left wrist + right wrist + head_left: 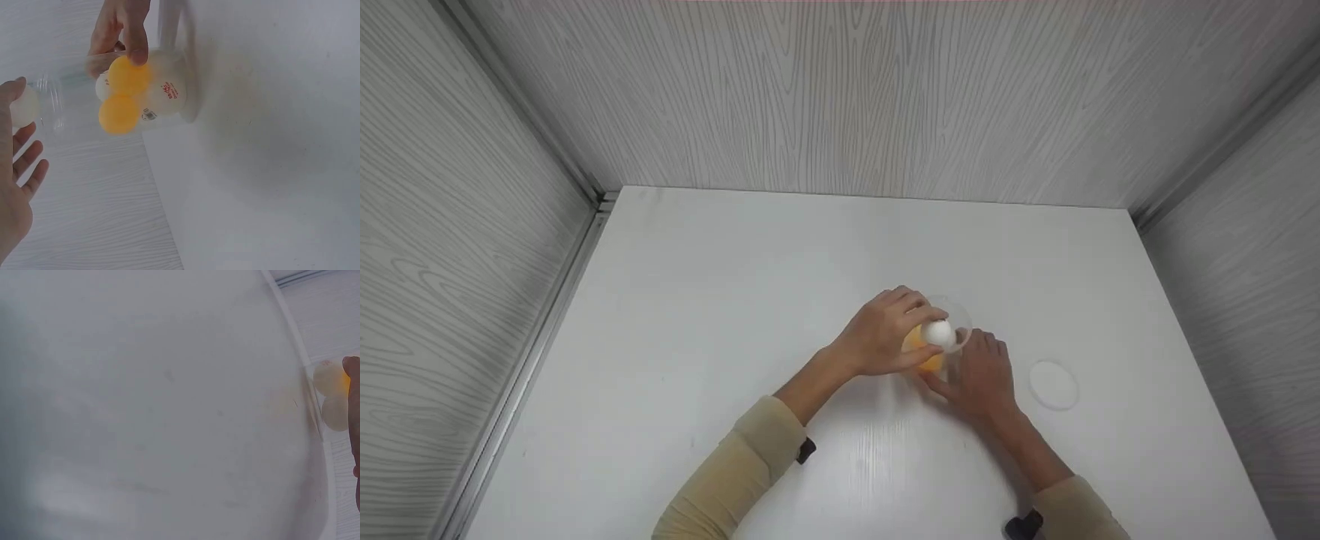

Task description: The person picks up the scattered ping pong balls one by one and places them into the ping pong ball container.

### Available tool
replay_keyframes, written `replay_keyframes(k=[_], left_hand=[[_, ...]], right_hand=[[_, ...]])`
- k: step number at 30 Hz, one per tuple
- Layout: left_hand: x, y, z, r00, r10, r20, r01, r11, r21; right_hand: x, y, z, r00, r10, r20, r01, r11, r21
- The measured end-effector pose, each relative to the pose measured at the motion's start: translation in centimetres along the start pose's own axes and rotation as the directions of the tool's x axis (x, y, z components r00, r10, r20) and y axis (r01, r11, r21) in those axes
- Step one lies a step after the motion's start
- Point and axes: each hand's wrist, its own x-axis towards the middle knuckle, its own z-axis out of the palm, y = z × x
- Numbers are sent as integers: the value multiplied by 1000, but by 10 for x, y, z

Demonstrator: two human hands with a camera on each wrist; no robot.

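Observation:
My left hand (879,335) pinches a white table tennis ball (938,334) between thumb and fingers at the mouth of a clear plastic jar (73,121). In the left wrist view, the other fingers of that hand spread away from the ball. The jar stands upright on the table, with my right hand (985,379) gripping its side low down. Inside, two orange balls (118,114) rest against several white balls (169,93), one of them bearing red print. At the edge of the right wrist view, white balls (336,413) show beside the right hand's fingers.
A translucent round lid (1054,385) lies flat on the white table (735,262), right of the right hand. Pale wood-grain panels (840,97) rise behind the table and at both sides.

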Motion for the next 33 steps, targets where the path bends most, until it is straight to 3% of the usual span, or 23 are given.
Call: replay_keyframes(k=[10, 20, 33], left_hand=[[7, -5, 7, 999, -27, 17, 27, 1000, -3], [9, -13, 12, 995, -99, 22, 100, 994, -51], [11, -15, 17, 998, -64, 2, 64, 996, -65]], right_hand=[[0, 1, 2, 1000, -12, -9, 12, 1000, 0], [0, 1, 0, 1000, -7, 5, 7, 1000, -2], [1, -2, -3, 999, 20, 37, -21, 1000, 17]])
